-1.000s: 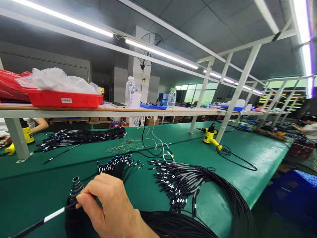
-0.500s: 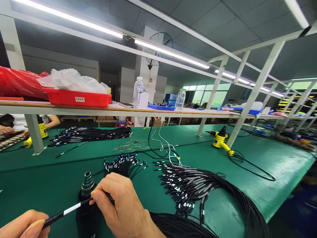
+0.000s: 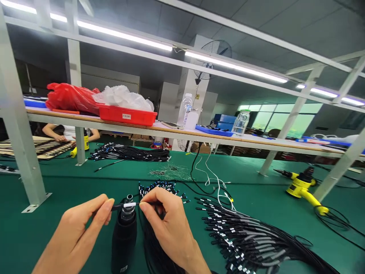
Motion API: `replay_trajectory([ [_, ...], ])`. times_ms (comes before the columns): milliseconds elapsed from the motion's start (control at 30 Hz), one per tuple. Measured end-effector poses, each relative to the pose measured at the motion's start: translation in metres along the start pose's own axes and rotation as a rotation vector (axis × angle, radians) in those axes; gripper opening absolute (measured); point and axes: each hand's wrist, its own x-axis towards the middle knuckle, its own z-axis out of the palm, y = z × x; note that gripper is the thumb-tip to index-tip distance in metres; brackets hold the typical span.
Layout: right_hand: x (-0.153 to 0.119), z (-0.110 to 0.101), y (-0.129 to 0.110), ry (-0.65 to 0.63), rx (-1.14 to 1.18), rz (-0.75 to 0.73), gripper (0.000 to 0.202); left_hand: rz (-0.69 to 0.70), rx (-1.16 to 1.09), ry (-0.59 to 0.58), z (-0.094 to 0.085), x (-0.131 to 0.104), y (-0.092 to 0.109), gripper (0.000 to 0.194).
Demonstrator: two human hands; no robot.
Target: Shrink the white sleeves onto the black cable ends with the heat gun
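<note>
Between my two hands a black cable with a white label sleeve point(image 3: 130, 205) is stretched level. My left hand point(image 3: 82, 224) pinches its connector end, and my right hand point(image 3: 168, 217) pinches it just right of the white sleeve. Directly behind or below the sleeve stands a heat gun point(image 3: 124, 239), black-bodied, its metal nozzle pointing up; whether cable and nozzle touch I cannot tell. Past my right hand lies a bundle of cables with blue tips point(image 3: 155, 186). To the right spreads a large bundle of black cables point(image 3: 245, 232) with white labels and grey sections.
A yellow heat gun point(image 3: 302, 184) lies at the right by a shelf post. More bundled cables point(image 3: 128, 152) rest at the back left. On the shelf point(image 3: 171, 133) stand a red bin point(image 3: 128, 115), bottles and a blue tray point(image 3: 213, 131). A co-worker's arms point(image 3: 58, 135) show far left.
Both hands have brought the cable's white sleeve up and right, over the heat gun's nozzle, and the cable is now level. The view has turned left.
</note>
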Motion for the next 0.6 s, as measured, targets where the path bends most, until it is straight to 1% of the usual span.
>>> replay_trajectory([
  [100, 0.001, 0.002, 0.007, -0.022, -0.008, -0.001, 0.014, -0.004, -0.014, -0.088, 0.002, 0.002, -0.001, 0.051],
  [400, 0.013, 0.005, 0.011, -0.022, -0.020, -0.022, 0.015, -0.088, -0.047, -0.123, -0.002, 0.009, 0.007, 0.051],
  [500, 0.013, 0.007, 0.013, -0.017, -0.041, -0.017, 0.016, -0.097, -0.066, -0.127, -0.002, 0.011, 0.006, 0.051],
  [600, 0.013, 0.011, 0.018, -0.033, -0.081, -0.006, 0.018, -0.115, -0.068, -0.131, 0.001, 0.012, 0.000, 0.049],
])
